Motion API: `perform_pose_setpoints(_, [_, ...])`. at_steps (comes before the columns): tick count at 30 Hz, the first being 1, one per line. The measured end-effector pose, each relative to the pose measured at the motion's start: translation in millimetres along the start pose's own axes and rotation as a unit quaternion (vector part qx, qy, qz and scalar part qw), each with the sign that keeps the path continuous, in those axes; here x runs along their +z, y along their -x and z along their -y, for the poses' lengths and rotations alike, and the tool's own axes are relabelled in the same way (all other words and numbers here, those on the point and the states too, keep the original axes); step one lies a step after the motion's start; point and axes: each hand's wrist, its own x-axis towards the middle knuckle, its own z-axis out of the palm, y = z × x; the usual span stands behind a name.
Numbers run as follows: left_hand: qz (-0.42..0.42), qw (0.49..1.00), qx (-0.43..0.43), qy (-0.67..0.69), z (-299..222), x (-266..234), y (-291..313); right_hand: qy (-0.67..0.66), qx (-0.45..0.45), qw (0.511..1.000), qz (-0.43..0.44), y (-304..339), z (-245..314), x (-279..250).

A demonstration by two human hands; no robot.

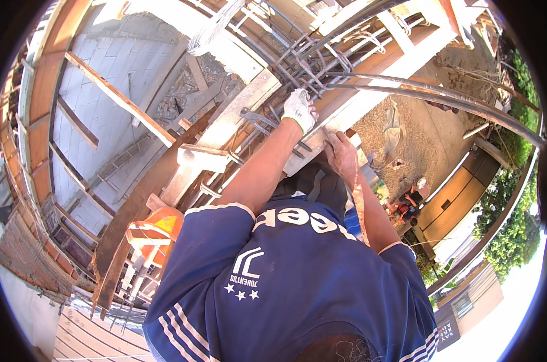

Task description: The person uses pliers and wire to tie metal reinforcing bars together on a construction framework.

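My left hand [300, 111], in a white work glove, is closed beside a crossing of steel reinforcing bars [307, 72]. What its fingers hold, if anything, is hidden. My bare right hand [344, 155] is closed over the near end of a pale wooden formwork board [361, 99], to the right of the glove. The bars run lengthwise between the formwork boards, with rectangular stirrups around them. Several bent dark bar ends [258, 120] jut out just left of my left hand.
Long dark bars [442, 93] curve away to the right. Far below on the right, a person [411, 196] is near a sandy floor [427, 130]. Wooden props [119, 96] cross above a block wall on the left. Something orange [156, 232] is by my left elbow.
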Motion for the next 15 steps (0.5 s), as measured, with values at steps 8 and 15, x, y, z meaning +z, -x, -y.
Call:
perform_pose_setpoints(8, [0.004, 0.463, 0.235, -0.854, -21, -3, 11, 0.058, -0.106, 0.993, -0.002, 1, 88, 8])
perform_pose_setpoints(15, [0.026, 0.621, 0.253, -0.742, -30, -11, 13, 0.171, -0.103, 0.978, 0.063, -18, 89, 54])
